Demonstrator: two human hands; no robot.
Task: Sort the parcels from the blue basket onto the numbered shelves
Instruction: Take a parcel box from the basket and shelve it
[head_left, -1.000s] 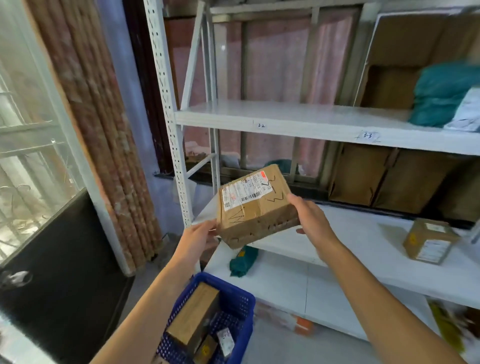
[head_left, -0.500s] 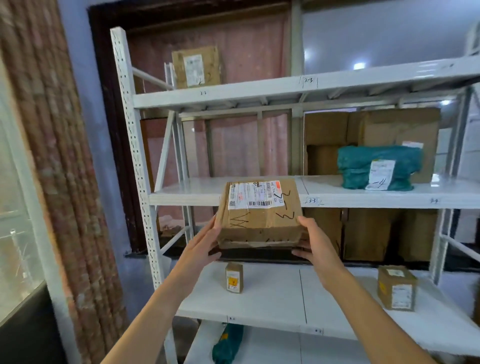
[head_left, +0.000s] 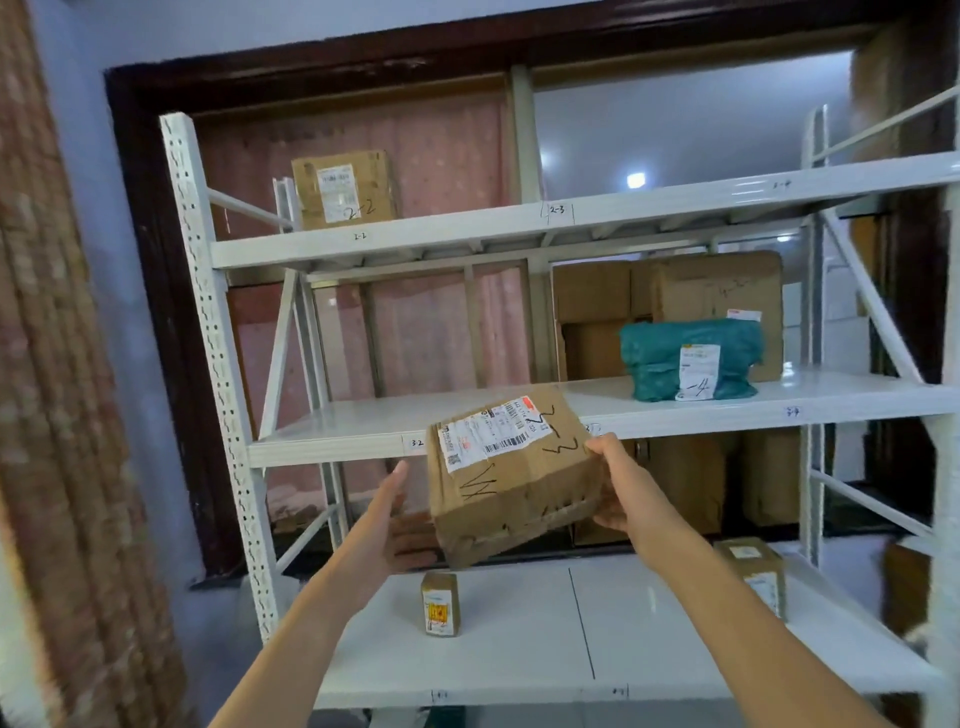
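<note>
I hold a brown cardboard parcel (head_left: 511, 480) with a white shipping label and black marker scrawl, tilted, in front of the white metal shelving. My right hand (head_left: 615, 480) grips its right end, thumb on top. My left hand (head_left: 400, 525) lies open beside and under its lower left corner, fingers straight. The parcel hangs just below the front edge of the middle shelf (head_left: 332, 449), whose edge carries the mark 3-2. The blue basket is out of view.
A box marked 2-2 (head_left: 343, 189) stands on the top shelf (head_left: 415, 241). A teal bag parcel (head_left: 691, 358) lies on the middle shelf's right. Two small boxes (head_left: 440, 603) (head_left: 753, 574) sit on the lower shelf (head_left: 519, 649). Large cartons (head_left: 717, 291) are stacked behind. A brick wall is at left.
My view has risen from the basket to the shelves. The parcel went up with both hands and now tilts down to the left; my left hand has slipped lower, off its side.
</note>
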